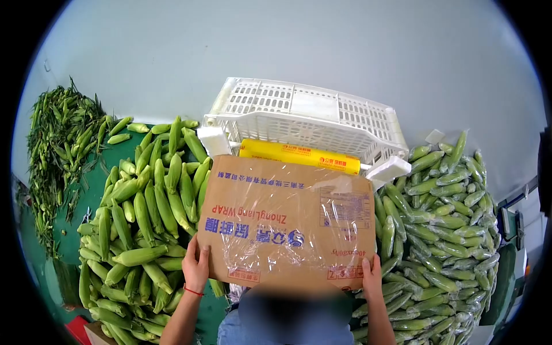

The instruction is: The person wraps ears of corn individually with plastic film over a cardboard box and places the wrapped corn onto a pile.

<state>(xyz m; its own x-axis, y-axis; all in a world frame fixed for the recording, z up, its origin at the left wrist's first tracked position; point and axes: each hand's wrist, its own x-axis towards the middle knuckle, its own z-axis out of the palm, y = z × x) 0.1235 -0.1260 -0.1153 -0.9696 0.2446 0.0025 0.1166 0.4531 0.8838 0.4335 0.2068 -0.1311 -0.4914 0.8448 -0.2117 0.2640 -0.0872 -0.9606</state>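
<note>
A flat brown cardboard piece (293, 221) with blue and red print lies in front of my body, clear film spread across its face. My left hand (196, 265) grips its lower left edge, the thumb on top. At the lower right edge, my right hand (371, 276) holds it the same way. Just beyond the cardboard, a yellow roll (299, 155) sits between two white blocks, the left block (214, 141) and the right block (389, 171).
A white plastic crate (313, 109) stands behind the roll. Unwrapped corn (138, 256) is heaped on the left, film-wrapped corn (443, 230) on the right. Leafy trimmings (57, 132) are piled at the far left on the green surface (121, 152).
</note>
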